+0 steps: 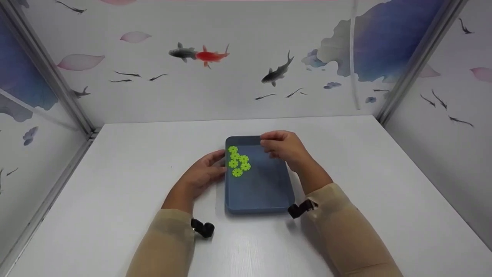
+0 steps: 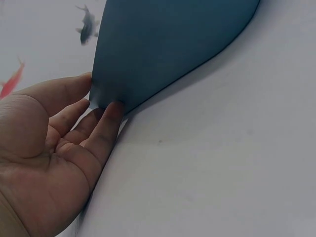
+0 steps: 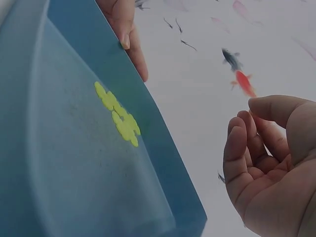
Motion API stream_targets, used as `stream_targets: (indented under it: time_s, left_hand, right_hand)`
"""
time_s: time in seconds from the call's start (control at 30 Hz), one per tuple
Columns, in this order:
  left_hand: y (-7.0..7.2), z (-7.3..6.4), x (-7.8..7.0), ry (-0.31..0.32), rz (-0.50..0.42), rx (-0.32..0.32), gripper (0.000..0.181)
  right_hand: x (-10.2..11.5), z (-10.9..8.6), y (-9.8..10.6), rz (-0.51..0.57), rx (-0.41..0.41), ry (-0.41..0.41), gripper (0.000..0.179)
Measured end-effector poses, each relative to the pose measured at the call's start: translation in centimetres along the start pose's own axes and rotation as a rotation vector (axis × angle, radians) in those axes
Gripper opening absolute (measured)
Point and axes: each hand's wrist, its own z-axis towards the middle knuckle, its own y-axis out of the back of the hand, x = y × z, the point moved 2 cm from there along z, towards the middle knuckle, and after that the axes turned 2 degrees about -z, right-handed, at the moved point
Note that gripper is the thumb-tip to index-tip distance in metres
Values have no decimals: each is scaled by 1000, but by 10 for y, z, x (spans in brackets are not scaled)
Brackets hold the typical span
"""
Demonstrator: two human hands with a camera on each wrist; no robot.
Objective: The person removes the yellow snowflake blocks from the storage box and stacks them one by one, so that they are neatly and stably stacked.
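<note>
A blue-grey rectangular tray [image 1: 269,184] rests on the white table. Several lime-green flower-shaped discs [image 1: 237,172] lie together on its floor near the left wall; the right wrist view shows them as a flat yellow-green cluster [image 3: 121,121]. My left hand [image 1: 201,171] holds the tray's left side, thumb at the rim and other fingertips against the outer wall [image 2: 143,64]. Over the tray's far right part is my right hand [image 1: 286,148]. In the right wrist view its thumb [image 3: 276,106] meets the index fingertip, other fingers curled; nothing shows between them.
The white table [image 1: 127,169] spreads around the tray. Behind it stands a white back wall [image 1: 238,96] printed with fish and petals, and printed side panels meet it at metal posts [image 1: 415,65]. A black wrist camera [image 1: 203,228] sits on each sleeved forearm.
</note>
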Motion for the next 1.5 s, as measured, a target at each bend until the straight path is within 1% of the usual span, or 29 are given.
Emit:
stream_targets:
  time_s: [0.1, 0.23, 0.37, 0.43, 0.53, 0.63, 0.83, 0.97, 1.23, 1.5]
  left_hand:
    - [1, 1, 0, 0, 4, 7, 72]
    - [2, 2, 0, 5, 15, 9, 72]
    - [2, 3, 0, 6, 17, 11, 72]
    - [2, 3, 0, 7, 15, 12, 72]
    - [1, 3, 0, 7, 12, 13, 72]
    - [1, 3, 1, 5, 13, 22, 72]
    - [1, 3, 1, -4, 30, 27, 70]
    - [1, 3, 1, -4, 20, 23, 70]
    - [0, 3, 3, 15, 17, 28, 73]
    - [0, 1, 0, 25, 30, -2, 71]
  right_hand:
    - [2, 7, -7, -35, 44, 10, 28]
    - [3, 16, -16, -95, 97, -7, 32]
    - [3, 25, -25, -166, 126, -44, 34]
    - [3, 29, -28, -218, 140, -59, 37]
    - [-1, 34, -33, -300, 164, -69, 41]
    - [-6, 39, -36, -345, 184, -75, 41]
    - [-16, 46, -38, -340, 207, -87, 41]
    - [-18, 49, -38, -351, 213, -101, 41]
    - [-28, 59, -37, -361, 232, -97, 41]
    - [-32, 60, -38, -381, 246, -91, 42]
